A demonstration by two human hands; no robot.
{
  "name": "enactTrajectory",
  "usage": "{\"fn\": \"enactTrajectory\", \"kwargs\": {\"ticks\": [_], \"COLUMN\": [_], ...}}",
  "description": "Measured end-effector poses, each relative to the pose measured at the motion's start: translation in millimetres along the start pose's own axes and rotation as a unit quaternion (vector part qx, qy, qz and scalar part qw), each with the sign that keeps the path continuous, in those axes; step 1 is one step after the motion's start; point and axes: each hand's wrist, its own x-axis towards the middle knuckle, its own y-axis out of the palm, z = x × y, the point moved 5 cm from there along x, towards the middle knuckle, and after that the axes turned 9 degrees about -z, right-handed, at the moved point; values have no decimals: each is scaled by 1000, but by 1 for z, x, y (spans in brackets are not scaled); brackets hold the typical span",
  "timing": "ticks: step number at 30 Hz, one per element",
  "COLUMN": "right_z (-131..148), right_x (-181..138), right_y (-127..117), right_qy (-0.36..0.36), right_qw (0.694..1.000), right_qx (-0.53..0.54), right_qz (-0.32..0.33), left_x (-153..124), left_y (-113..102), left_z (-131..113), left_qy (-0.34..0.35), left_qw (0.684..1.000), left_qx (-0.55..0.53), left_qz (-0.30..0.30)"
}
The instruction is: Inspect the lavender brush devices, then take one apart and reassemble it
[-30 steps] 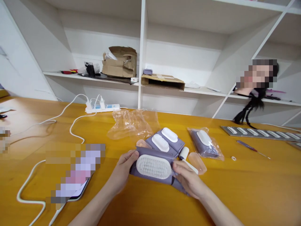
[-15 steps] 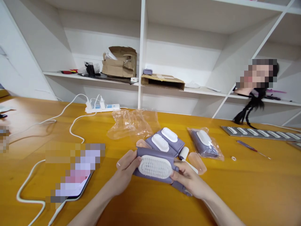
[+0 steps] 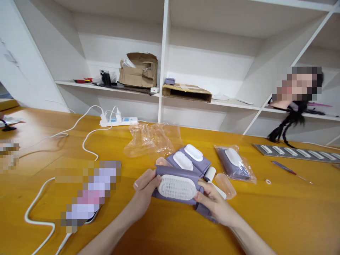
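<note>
My left hand (image 3: pixel 145 187) and my right hand (image 3: pixel 212 202) hold a purple pad with a white bristle brush (image 3: pixel 177 186) on it, one hand at each end, just above the orange table (image 3: pixel 278 219). Fingers of both hands are closed on its edges. Just behind it lie two more purple brush pads (image 3: pixel 189 158), a small white roller (image 3: pixel 210 174) and a pale pink oval piece (image 3: pixel 225 184). A further brush pad in a clear bag (image 3: pixel 235 163) lies to the right.
Crumpled clear plastic (image 3: pixel 150 140) lies behind the pads. A phone (image 3: pixel 87 198) and white cables (image 3: pixel 37 212) are at the left, a power strip (image 3: pixel 119 121) by the shelves. A grey strip of white pieces (image 3: pixel 297 152), a purple tool (image 3: pixel 290 171) and a mannequin head (image 3: pixel 294 99) are at the right.
The brush pad in my hands has shifted slightly right and tilted a little. My left fingers have moved round its left end. The view has drifted a bit.
</note>
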Motion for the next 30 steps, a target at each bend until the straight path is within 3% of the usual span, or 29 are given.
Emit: {"fn": "enactTrajectory", "kwargs": {"ticks": [3, 8, 15, 30], "right_z": [-2, -9, -10, -6], "right_x": [1, -1, -3, -1], "right_y": [-1, 3, 3, 4], "right_qy": [6, 57, 86, 83], "right_qw": [1000, 994, 985, 986], "right_qx": [15, 79, 137, 116], "right_qz": [27, 46, 50, 87], "left_x": [3, 0, -6, -4], "left_y": [0, 4, 8, 7], "left_z": [0, -3, -7, -19], "left_qy": [11, -8, -34, 35], "left_qw": [1000, 997, 995, 997], "left_qx": [-23, -53, -82, 14], "left_qz": [-4, 55, 49, 63]}}
